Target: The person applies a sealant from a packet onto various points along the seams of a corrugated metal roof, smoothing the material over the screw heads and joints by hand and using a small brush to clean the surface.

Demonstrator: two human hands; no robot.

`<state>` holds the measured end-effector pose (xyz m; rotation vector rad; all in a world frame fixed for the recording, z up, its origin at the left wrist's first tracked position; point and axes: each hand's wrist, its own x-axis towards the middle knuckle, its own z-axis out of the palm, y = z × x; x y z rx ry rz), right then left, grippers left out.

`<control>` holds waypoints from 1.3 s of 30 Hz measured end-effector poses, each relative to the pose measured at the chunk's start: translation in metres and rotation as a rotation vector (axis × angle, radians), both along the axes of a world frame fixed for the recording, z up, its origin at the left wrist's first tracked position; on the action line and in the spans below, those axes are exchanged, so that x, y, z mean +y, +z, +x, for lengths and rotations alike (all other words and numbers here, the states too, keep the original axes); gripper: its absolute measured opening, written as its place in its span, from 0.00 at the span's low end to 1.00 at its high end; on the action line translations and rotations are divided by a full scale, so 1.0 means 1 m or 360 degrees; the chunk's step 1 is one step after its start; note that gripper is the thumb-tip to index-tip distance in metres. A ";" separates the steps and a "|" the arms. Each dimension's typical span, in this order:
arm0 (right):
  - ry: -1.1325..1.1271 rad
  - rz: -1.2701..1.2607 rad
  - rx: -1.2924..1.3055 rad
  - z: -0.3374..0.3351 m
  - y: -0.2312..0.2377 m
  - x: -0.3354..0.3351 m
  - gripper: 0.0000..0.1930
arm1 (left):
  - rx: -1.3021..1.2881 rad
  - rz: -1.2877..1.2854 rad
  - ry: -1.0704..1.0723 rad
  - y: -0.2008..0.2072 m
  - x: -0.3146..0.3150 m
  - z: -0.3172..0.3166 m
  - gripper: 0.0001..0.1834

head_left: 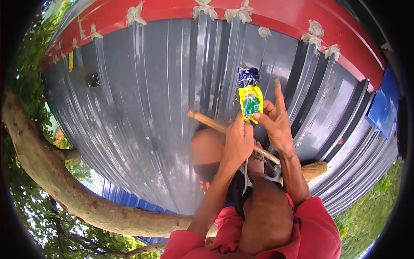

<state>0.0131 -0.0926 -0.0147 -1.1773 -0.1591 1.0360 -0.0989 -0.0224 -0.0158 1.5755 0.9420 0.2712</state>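
Observation:
Both hands hold a small yellow packet [255,97] with a green picture on its front and a crumpled dark blue top. My left hand [239,140] pinches its lower edge from the left. My right hand [278,127] pinches the lower right corner between thumb and bent fingers, while its index finger points up, with a greyish smear on the tip. Below the packet, a wooden stick [209,121] slants behind my left hand. Straw broom bristles [315,171] show beside my right forearm; whether the stick joins them is hidden.
I am crouched on a grey ribbed metal roof [159,86]. Red flashing [172,12] with lumps of grey sealant [239,14] curves along the far edge. A thick tree branch [64,181] crosses the lower left. At the right hangs a blue sheet [385,103]. A dark patch [92,80] lies far left.

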 end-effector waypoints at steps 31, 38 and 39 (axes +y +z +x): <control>0.0022 0.0132 -0.0079 0.008 -0.007 0.012 0.55 | 0.0224 -0.0070 -0.0354 0.013 -0.009 -0.061 0.18; 0.0339 -0.0179 -0.0625 0.001 0.012 0.005 0.54 | -0.0133 -0.0723 0.0277 0.013 0.006 -0.043 0.16; 0.0290 -0.0126 -0.0598 0.005 0.011 0.002 0.54 | -0.0069 -0.0618 0.0293 0.018 0.005 -0.041 0.15</control>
